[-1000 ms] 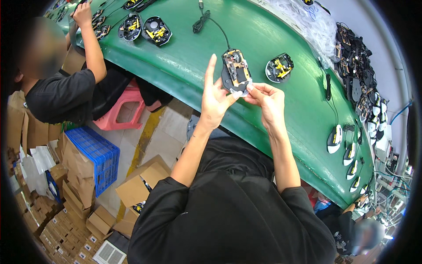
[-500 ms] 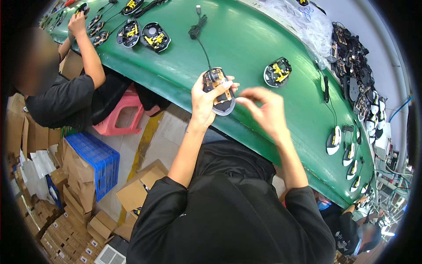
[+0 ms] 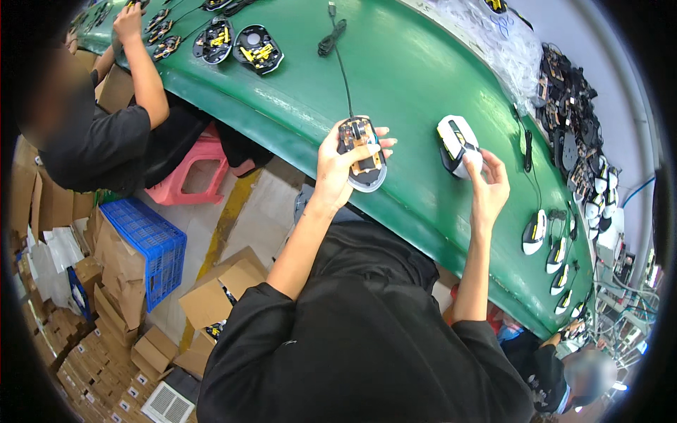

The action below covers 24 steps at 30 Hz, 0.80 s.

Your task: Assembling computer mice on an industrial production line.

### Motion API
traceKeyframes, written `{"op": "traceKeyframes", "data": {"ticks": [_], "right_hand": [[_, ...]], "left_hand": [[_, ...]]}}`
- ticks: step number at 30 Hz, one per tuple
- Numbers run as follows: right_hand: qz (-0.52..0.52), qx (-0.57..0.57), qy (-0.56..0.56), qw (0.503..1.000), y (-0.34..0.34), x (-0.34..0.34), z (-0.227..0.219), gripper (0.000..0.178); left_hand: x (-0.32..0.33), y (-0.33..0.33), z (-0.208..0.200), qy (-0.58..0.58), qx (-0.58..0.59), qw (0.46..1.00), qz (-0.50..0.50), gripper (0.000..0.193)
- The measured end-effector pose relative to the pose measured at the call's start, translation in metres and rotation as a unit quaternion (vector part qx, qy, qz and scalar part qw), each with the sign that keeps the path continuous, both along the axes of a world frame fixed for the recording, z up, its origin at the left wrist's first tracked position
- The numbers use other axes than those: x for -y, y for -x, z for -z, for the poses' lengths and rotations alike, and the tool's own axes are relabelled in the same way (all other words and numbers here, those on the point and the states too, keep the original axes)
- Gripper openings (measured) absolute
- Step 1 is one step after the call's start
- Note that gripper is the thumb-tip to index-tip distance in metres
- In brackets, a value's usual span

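My left hand (image 3: 333, 170) holds an opened computer mouse base (image 3: 358, 134) with its circuit board facing up, thumb laid across the board. A black cable (image 3: 343, 70) runs from its far end to a coiled bundle and plug on the green table. To the right, my right hand (image 3: 492, 182) grips a white and black mouse top shell (image 3: 457, 137) by its near end, fingers and thumb closed on it. The shell's outer side faces up, tilted, just above or on the table; I cannot tell which. The two parts are apart.
Two upturned shells with yellow parts (image 3: 259, 51) lie at the far left of the table (image 3: 402, 84). Several mice (image 3: 534, 233) line the right side, beside a heap of mouse parts (image 3: 568, 106). Left are a co-worker's arm (image 3: 144, 77), pink stool (image 3: 190, 180) and blue crate (image 3: 166, 261).
My right hand has moved right, away from the base, and taken hold of the shell, which lay inside up and now shows its white outer side. My left hand still holds the base.
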State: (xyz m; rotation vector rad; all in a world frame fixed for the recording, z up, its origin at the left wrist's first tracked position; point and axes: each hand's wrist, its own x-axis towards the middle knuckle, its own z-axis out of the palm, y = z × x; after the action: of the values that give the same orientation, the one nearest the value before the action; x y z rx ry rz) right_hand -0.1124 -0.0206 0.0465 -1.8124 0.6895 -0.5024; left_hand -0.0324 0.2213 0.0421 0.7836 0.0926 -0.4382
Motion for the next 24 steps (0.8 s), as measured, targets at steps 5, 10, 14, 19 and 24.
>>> {"op": "traceKeyframes", "data": {"ticks": [5,10,14,19,24], "right_hand": [[-0.041,-0.026,0.305,0.951,-0.002,-0.018,0.008,0.067],[-0.114,-0.018,0.306,0.945,-0.028,-0.019,0.005,0.054],[-0.166,0.098,0.225,0.955,-0.032,-0.077,-0.026,0.044],[-0.227,0.087,0.135,0.961,-0.036,-0.131,-0.014,0.050],[-0.246,0.064,0.280,0.926,-0.034,-0.132,-0.018,0.059]], "left_hand": [[0.010,-0.004,0.000,0.013,-0.008,1.000,0.018,0.044],[0.021,-0.001,0.005,0.029,0.021,0.999,0.026,0.036],[0.025,-0.003,0.004,0.106,-0.068,0.991,0.033,0.036],[0.025,-0.001,-0.009,0.077,-0.048,0.996,-0.004,0.043],[0.028,0.003,-0.010,-0.028,0.047,0.998,-0.016,0.035]]}}
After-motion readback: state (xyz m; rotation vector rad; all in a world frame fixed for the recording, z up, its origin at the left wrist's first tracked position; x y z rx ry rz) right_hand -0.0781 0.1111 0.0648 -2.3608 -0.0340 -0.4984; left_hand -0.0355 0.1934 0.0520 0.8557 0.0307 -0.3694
